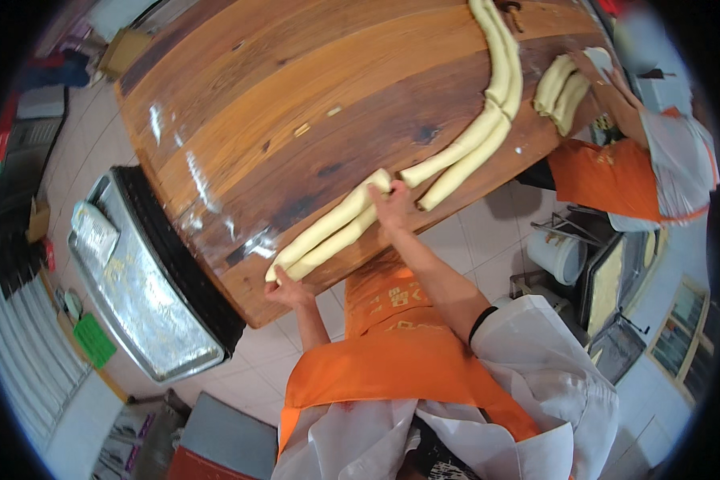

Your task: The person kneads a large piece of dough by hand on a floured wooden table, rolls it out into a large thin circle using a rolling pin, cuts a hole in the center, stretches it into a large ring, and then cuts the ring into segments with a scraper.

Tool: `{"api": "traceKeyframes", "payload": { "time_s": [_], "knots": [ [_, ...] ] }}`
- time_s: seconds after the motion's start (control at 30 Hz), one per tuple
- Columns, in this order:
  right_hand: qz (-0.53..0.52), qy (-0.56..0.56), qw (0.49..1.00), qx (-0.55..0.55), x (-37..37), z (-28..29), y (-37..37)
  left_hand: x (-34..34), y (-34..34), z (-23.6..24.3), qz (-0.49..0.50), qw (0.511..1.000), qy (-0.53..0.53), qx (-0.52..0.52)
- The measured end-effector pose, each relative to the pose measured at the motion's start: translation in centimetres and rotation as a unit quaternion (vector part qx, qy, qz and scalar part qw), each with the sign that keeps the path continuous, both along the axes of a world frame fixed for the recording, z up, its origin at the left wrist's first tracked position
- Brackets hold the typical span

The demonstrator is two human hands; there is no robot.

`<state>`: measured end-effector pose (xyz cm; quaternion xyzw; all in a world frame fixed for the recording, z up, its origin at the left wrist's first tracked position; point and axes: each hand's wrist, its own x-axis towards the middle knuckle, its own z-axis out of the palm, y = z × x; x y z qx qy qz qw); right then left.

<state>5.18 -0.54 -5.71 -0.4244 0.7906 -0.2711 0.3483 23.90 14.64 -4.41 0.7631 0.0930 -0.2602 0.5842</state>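
Observation:
Two pale dough rolls (328, 227) lie side by side along the near edge of the wooden table. My left hand (290, 291) grips their left end, its thumb and fingers closed against the dough. At the other end, my right hand (392, 205) curls its fingers over the cut ends. Just beyond my right hand, a longer pair of dough rolls (460, 150) begins after a small gap and curves toward the far side. Near my left hand a flat metal blade (252, 246) lies on the table, whitish with flour.
A wooden table (296, 88) carries flour smears and small dough scraps (302, 129). To the right, a co-worker's hand (612, 86) is by several short dough pieces (562, 90). Stacked metal trays (148, 296) stand left of the table. A white bucket (558, 254) is on the right floor.

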Motion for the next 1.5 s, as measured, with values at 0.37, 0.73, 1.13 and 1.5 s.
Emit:
{"api": "traceKeyframes", "payload": {
  "time_s": [0.37,0.73,1.13,1.5],
  "knots": [
    [0.256,0.007,0.963,0.082,0.8,3.6,-3.5,2.5,0.3,-0.1,-0.165,0.981,-0.018,0.105],
    [0.197,-0.309,0.931,-0.002,-14.0,12.1,-2.2,-15.0,-3.1,17.0,-0.149,0.989,-0.016,0.004],
    [0.075,-0.342,0.936,0.027,-40.6,8.2,-16.4,-35.8,-12.0,9.1,-0.039,0.978,0.202,-0.030],
    [0.169,-0.220,0.946,0.171,-39.8,4.8,-20.6,-34.7,-13.4,-0.9,-0.139,0.983,0.091,-0.084]
  ]
}}
